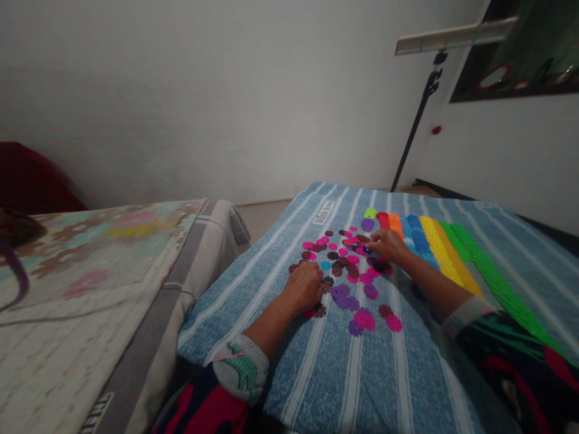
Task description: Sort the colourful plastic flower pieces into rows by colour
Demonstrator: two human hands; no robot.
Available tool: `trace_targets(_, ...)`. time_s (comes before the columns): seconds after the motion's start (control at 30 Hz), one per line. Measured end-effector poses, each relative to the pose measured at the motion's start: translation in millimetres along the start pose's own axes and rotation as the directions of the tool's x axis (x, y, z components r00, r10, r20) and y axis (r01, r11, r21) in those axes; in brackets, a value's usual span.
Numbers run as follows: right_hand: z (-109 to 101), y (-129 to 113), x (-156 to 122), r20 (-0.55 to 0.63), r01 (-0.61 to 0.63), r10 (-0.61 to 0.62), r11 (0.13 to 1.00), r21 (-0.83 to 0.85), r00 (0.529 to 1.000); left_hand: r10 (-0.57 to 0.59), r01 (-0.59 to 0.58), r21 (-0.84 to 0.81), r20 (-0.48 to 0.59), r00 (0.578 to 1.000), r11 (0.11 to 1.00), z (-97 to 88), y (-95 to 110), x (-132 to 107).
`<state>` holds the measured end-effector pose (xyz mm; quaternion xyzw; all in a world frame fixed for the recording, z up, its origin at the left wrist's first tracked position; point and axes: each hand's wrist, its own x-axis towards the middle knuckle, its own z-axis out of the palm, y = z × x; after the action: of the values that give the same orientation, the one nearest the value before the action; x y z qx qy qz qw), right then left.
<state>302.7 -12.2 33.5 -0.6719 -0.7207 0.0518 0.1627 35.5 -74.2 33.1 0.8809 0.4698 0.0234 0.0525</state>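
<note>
Scattered over the blue striped cloth are many small notched plastic discs in pink (364, 319), purple (340, 295), brown (351, 269) and black, with one light blue disc (325, 265) among them. My left hand (304, 286) rests at the near left side of this pile, its fingers curled down and their tips hidden. On the far right side, my right hand (389, 246) pinches down among pink and dark discs; what lies between the fingertips is too small to make out. Beside it, rows of overlapping discs run in red (382, 219), orange (395, 225), blue (418, 238), yellow (446, 253) and green (497, 277).
Small lime discs (370, 213) and purple discs (367, 225) sit at the head of the rows. To the left stands another bed-like surface with a patterned cover (113, 265), across a narrow gap. A black stand (414, 129) rises behind, near the pale wall (226, 102).
</note>
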Motion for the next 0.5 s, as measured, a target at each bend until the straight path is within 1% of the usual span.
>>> trace_targets(0.13, -20, 32, -28, -0.033, 0.054, -0.051, 0.994, 0.092, 0.998, -0.001, 0.001, 0.009, -0.008, 1.000, 1.000, -0.4, -1, 1)
trace_targets(0.27, -35, 62, -62, 0.003, 0.079, -0.080, 0.987, 0.142, 0.997, 0.007, -0.007, 0.026, -0.010, 1.000, 1.000, 0.1, -2, 2)
trace_targets(0.37, -39, 72, -87, 0.061, 0.081, -0.091, 0.985, 0.150, 0.994, 0.004, -0.004, 0.034, -0.007, 1.000, 0.999, 0.7, -3, 3)
trace_targets(0.5, -37, 73, -108, 0.118, 0.054, -0.068, 0.992, 0.117, 0.991, 0.011, -0.010, 0.023, -0.019, 1.000, 1.000, 0.5, -3, 3)
